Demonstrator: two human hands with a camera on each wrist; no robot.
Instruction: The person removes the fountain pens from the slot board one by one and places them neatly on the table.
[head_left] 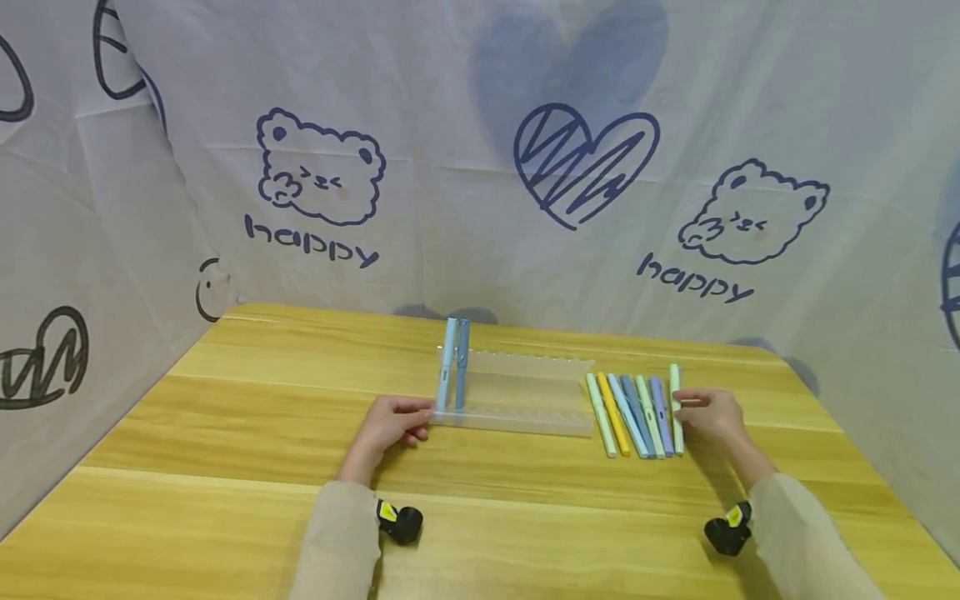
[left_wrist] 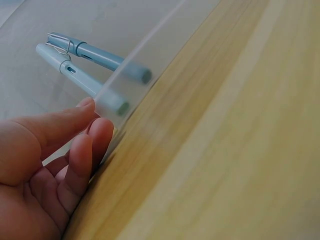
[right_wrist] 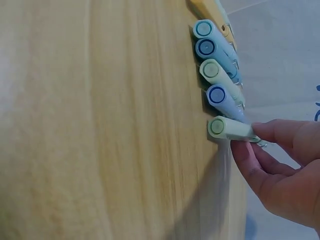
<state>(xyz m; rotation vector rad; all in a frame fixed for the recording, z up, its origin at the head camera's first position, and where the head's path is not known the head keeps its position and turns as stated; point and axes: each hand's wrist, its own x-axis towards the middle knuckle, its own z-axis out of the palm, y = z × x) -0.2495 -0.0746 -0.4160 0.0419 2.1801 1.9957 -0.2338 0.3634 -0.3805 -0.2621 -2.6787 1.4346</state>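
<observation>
A translucent plastic pen rack (head_left: 525, 423) stands mid-table, its front corner pinched between the thumb and fingers of my left hand (head_left: 386, 423). In the rack's left end lean a light blue pen (head_left: 446, 371) and a darker blue pen (head_left: 462, 358), side by side; the left wrist view shows their lower ends behind the rack's front lip. To the right, my right hand (head_left: 714, 417) pinches a pale green pen (head_left: 676, 379) between thumb and fingers. In the right wrist view that pen (right_wrist: 232, 128) has its round end toward the camera, beside a purple pen (right_wrist: 222, 99).
Between rack and right hand lies a row of several pens, among them a yellow pen (head_left: 615, 412), a blue pen (head_left: 639, 417) and a light green pen (head_left: 649, 417). A white printed cloth (head_left: 450, 192) hangs behind the wooden table (head_left: 540, 533).
</observation>
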